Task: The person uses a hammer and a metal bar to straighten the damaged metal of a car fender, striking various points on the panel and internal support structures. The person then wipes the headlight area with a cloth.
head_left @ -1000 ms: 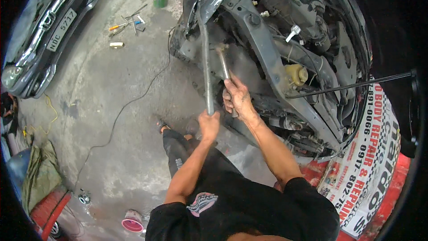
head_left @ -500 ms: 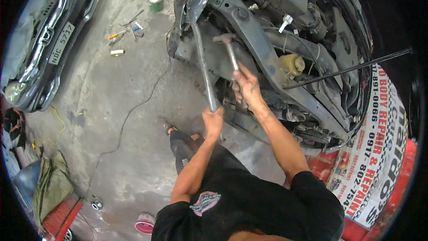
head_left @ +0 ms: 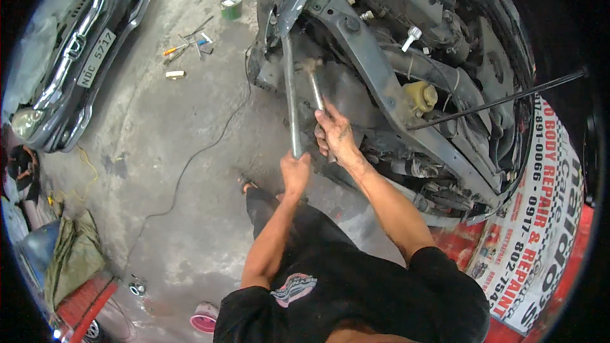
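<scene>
Far L, dark car front end [head_left: 79, 70] w/ chrome trim, angled across the corner; below it, crumpled olive cloth [head_left: 73, 260] next to a red panel [head_left: 86, 302]. Moving R, pale block [head_left: 175, 75] on the concrete floor [head_left: 159, 133], and just above, loose hand tools [head_left: 184, 46], one w/ an orange handle. Thin dark cable [head_left: 190, 159] snakes down the floor, pink tub [head_left: 203, 321] nr the bottom edge, green tin [head_left: 231, 7] up top.

Centre now: L hand [head_left: 295, 173] is wrapped round the lower end of a long grey metal bar [head_left: 291, 101], bar running up, its top end at the dark bodywork; can't tell if it's hooked there. Just R of it, R hand [head_left: 337, 136] has a hammer [head_left: 317, 92] gripped by the handle, head up nr the bar; head's blurry, can't tell if it's touching metal.

Further R, open engine bay [head_left: 365, 67] w/ yellowish reservoir [head_left: 420, 98], black rod [head_left: 502, 100] slanting over, then a white printed banner [head_left: 530, 241] w/ red alongside.
</scene>
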